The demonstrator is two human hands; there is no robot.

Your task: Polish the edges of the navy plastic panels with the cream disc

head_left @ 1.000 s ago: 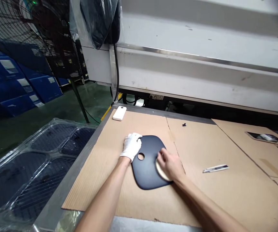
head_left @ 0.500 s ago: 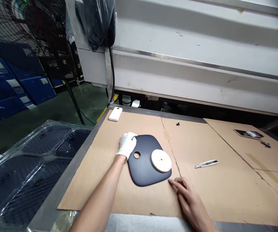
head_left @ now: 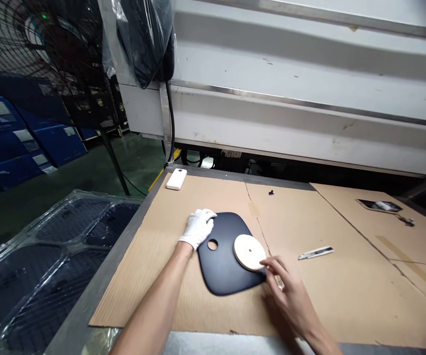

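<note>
A dark, rounded panel (head_left: pixel 223 276) with a round hole lies on the cardboard. On its right part rests a cream-coloured disc (head_left: pixel 249 251) with a small centre hole. My left hand (head_left: pixel 199 228), in a white glove, grips the panel's upper left edge with fingers curled over it. My bare right hand (head_left: pixel 285 286) is at the panel's lower right corner, its index fingertip touching the disc's edge and its thumb near the corner. Its fingers are bent together, partly hiding the corner.
Cardboard (head_left: pixel 346 296) covers the table. A utility knife (head_left: pixel 316 253) lies to the right, a white box-like object (head_left: pixel 176 179) at the far left corner, a phone (head_left: pixel 379 205) at the far right. Clear plastic trays (head_left: pixel 64 246) stand left, beneath a large fan (head_left: pixel 57 44).
My right hand has risen from the cardboard beside the panel to the disc's edge and the panel's corner. My left hand keeps its place on the panel. The whole view has shifted slightly.
</note>
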